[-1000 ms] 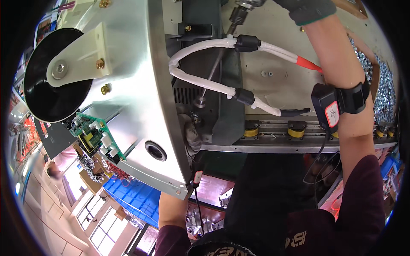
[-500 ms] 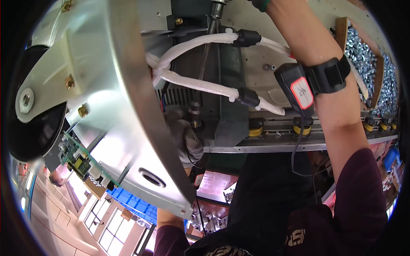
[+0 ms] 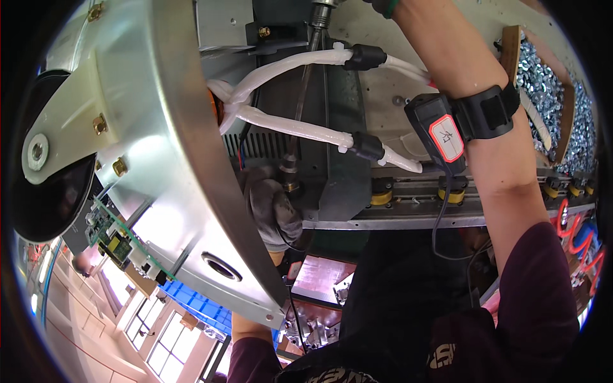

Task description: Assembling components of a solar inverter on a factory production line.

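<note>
A long-shafted driver (image 3: 321, 16) comes down from the top edge. Its shaft ends in a metal socket (image 3: 289, 175) low inside a dark metal enclosure (image 3: 348, 140). My left hand (image 3: 271, 207), in a grey glove, is curled right beside the socket; the big silver metal panel (image 3: 185, 127) covers part of it, and what its fingers grip is hidden. My right hand (image 3: 384, 6) is at the top edge near the driver's upper end, mostly cut off, with its fingers out of sight. Two white sleeved cables (image 3: 297, 131) with black joints cross in front of the shaft.
A box of small shiny metal parts (image 3: 543, 89) stands at the right. Yellow rollers (image 3: 451, 195) line the bench's near rail. A circuit board (image 3: 121, 239) hangs at the panel's left side. Red coiled hose (image 3: 578, 239) shows at far right, a blue crate (image 3: 198, 306) below.
The silver panel has shifted slightly left in view, revealing an orange ring around the white cables. More red hose shows at right. Both hands keep almost the same places.
</note>
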Action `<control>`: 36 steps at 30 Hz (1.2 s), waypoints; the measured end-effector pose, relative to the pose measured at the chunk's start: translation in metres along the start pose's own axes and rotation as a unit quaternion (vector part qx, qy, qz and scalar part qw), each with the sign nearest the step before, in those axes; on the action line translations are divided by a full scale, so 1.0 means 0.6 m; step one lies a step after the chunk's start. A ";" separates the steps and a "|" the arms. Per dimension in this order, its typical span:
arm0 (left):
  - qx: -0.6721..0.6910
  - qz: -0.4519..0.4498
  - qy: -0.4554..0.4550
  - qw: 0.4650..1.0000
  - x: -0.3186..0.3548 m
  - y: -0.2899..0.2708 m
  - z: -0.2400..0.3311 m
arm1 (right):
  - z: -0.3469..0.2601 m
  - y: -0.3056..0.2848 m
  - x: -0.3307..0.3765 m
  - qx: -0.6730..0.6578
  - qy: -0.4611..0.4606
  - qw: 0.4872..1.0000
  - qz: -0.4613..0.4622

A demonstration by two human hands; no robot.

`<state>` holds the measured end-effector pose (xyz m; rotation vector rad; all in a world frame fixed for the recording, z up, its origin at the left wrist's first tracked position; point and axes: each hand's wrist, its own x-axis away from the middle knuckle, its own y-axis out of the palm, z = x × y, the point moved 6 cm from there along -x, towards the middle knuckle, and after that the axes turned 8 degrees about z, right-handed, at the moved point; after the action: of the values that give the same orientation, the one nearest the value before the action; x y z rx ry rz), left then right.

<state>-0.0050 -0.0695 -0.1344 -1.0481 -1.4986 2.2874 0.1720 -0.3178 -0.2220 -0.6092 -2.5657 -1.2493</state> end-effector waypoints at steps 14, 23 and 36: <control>0.035 -0.012 0.027 0.999 0.011 -0.016 0.002 | 0.002 0.029 0.025 -0.005 0.049 0.997 -0.051; 0.102 -0.265 -0.007 0.959 0.117 -0.105 0.025 | -0.164 0.056 0.057 0.033 -0.060 0.990 -0.121; 0.425 -0.111 -0.618 0.651 0.046 -0.455 0.024 | -0.473 0.031 0.249 -0.173 -0.245 0.940 0.162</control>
<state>-0.0883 0.0606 0.0931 1.1058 -0.3366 2.9376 0.0533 -0.4917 0.0206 -1.5199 -2.4496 -1.5921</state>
